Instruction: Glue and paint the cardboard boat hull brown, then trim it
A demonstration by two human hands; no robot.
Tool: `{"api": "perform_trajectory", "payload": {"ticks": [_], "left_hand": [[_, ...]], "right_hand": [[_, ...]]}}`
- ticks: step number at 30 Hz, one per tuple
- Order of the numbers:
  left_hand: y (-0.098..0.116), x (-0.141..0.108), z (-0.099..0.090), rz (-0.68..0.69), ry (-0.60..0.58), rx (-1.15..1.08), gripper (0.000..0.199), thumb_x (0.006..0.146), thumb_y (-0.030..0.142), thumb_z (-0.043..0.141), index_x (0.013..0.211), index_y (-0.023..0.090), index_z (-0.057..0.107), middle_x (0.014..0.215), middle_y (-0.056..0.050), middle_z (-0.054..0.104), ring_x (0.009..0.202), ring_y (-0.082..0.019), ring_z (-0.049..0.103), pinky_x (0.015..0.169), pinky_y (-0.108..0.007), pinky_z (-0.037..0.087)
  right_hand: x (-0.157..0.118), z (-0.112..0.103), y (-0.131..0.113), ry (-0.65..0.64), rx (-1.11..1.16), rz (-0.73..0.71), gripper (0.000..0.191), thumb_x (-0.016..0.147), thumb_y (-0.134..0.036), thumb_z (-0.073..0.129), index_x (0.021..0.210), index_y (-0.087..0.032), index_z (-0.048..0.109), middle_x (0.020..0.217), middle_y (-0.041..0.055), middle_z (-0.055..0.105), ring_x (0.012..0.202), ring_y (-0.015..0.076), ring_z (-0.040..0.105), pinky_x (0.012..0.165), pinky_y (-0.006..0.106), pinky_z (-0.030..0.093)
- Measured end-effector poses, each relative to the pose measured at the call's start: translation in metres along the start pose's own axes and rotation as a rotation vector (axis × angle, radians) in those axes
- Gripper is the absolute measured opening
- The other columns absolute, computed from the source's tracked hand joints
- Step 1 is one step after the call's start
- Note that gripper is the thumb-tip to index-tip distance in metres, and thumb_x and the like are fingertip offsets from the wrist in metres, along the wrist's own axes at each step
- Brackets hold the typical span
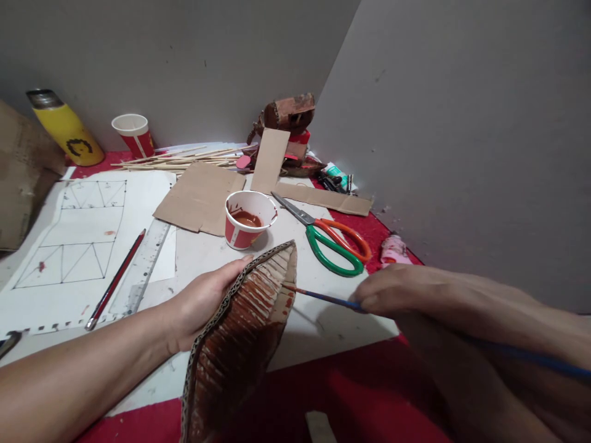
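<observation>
My left hand (203, 301) grips a leaf-shaped, boat-like cardboard piece (247, 314) by its corrugated edge, with the thumb near the rim and the other fingers hidden behind it. Much of the ribbed inside is coated in reddish-brown paint, while the pointed tip stays pale. In my right hand (385, 289) is a thin blue paintbrush (323, 298), pinched between the fingers. Its brown-stained tip touches the pale part near the point. Just beyond the piece stands a paper cup (244, 234) with brown paint inside.
Scissors (330, 237) with green and orange handles lie right of the cup. Cardboard pieces (198, 194), thin sticks (184, 160), a second cup (133, 135) and a yellow bottle (69, 132) are behind. A drawing sheet (46, 234), pencil (115, 280) and clear ruler (143, 271) lie left.
</observation>
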State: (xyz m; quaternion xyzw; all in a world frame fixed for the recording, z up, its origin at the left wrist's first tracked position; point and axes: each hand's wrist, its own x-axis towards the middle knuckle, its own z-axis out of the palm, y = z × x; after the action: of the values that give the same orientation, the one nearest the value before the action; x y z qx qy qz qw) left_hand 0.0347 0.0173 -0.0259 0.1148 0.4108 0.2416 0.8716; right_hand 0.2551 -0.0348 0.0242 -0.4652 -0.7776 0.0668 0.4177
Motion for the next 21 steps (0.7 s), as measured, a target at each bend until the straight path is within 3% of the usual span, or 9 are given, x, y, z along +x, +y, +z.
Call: {"api": "perform_trajectory", "payload": {"ticks": [2, 4, 7, 9, 14, 18, 21], "left_hand": [[0.000, 0.001, -0.001, -0.004, -0.023, -0.010, 0.042, 0.096, 0.042, 0.051, 0.089, 0.009, 0.077, 0.082, -0.009, 0.079, 0.070, -0.019, 0.072, 0.076, -0.028, 0.054], [0.000, 0.002, -0.002, 0.004, -0.037, -0.010, 0.040, 0.096, 0.042, 0.052, 0.089, 0.010, 0.076, 0.080, -0.009, 0.079, 0.069, -0.019, 0.071, 0.075, -0.028, 0.054], [0.000, 0.004, -0.005, 0.016, -0.031, -0.011, 0.039, 0.094, 0.042, 0.054, 0.087, 0.010, 0.075, 0.078, -0.009, 0.078, 0.068, -0.019, 0.070, 0.073, -0.029, 0.053], [0.000, 0.004, -0.006, -0.001, -0.027, 0.000, 0.041, 0.093, 0.043, 0.054, 0.087, 0.008, 0.075, 0.079, -0.011, 0.077, 0.067, -0.019, 0.069, 0.073, -0.030, 0.053], [0.000, 0.002, -0.007, -0.008, -0.086, 0.023, 0.040, 0.090, 0.044, 0.056, 0.087, 0.007, 0.073, 0.078, -0.011, 0.075, 0.065, -0.019, 0.067, 0.070, -0.031, 0.051], [0.001, 0.001, -0.004, 0.029, -0.110, 0.026, 0.037, 0.093, 0.039, 0.054, 0.084, 0.009, 0.073, 0.072, -0.010, 0.074, 0.062, -0.018, 0.066, 0.068, -0.030, 0.050], [0.002, 0.002, -0.003, 0.035, -0.083, 0.030, 0.037, 0.093, 0.038, 0.053, 0.081, 0.009, 0.073, 0.071, -0.010, 0.073, 0.061, -0.017, 0.065, 0.066, -0.030, 0.049]], "right_hand": [[-0.003, -0.002, 0.009, 0.089, 0.072, 0.055, 0.019, 0.091, -0.018, 0.060, 0.089, -0.032, 0.073, 0.089, 0.0042, 0.075, 0.081, 0.0247, 0.072, 0.073, 0.038, 0.060], [-0.002, -0.002, 0.017, 0.195, 0.158, 0.010, 0.022, 0.089, -0.016, 0.062, 0.093, -0.032, 0.076, 0.089, 0.0044, 0.075, 0.085, 0.0263, 0.071, 0.080, 0.043, 0.060], [0.007, 0.007, 0.024, 0.290, 0.210, -0.072, 0.025, 0.087, -0.011, 0.063, 0.099, -0.029, 0.076, 0.089, 0.0045, 0.075, 0.076, 0.0219, 0.071, 0.069, 0.038, 0.060], [0.018, 0.014, 0.024, 0.286, 0.207, -0.090, 0.025, 0.088, -0.009, 0.062, 0.101, -0.026, 0.075, 0.087, 0.0038, 0.074, 0.072, 0.0180, 0.070, 0.063, 0.032, 0.058], [0.055, 0.028, 0.018, 0.099, 0.137, -0.137, 0.012, 0.094, -0.017, 0.058, 0.092, -0.022, 0.069, 0.081, 0.0016, 0.071, 0.070, 0.0148, 0.067, 0.062, 0.028, 0.053], [0.086, 0.038, 0.017, -0.093, 0.066, -0.244, 0.022, 0.094, -0.019, 0.053, 0.076, -0.019, 0.064, 0.080, 0.0030, 0.070, 0.067, 0.0139, 0.063, 0.060, 0.028, 0.046], [0.104, 0.050, 0.018, -0.281, 0.050, -0.171, 0.025, 0.094, -0.020, 0.051, 0.073, -0.017, 0.064, 0.079, 0.0045, 0.070, 0.067, 0.0150, 0.061, 0.063, 0.029, 0.044]]}}
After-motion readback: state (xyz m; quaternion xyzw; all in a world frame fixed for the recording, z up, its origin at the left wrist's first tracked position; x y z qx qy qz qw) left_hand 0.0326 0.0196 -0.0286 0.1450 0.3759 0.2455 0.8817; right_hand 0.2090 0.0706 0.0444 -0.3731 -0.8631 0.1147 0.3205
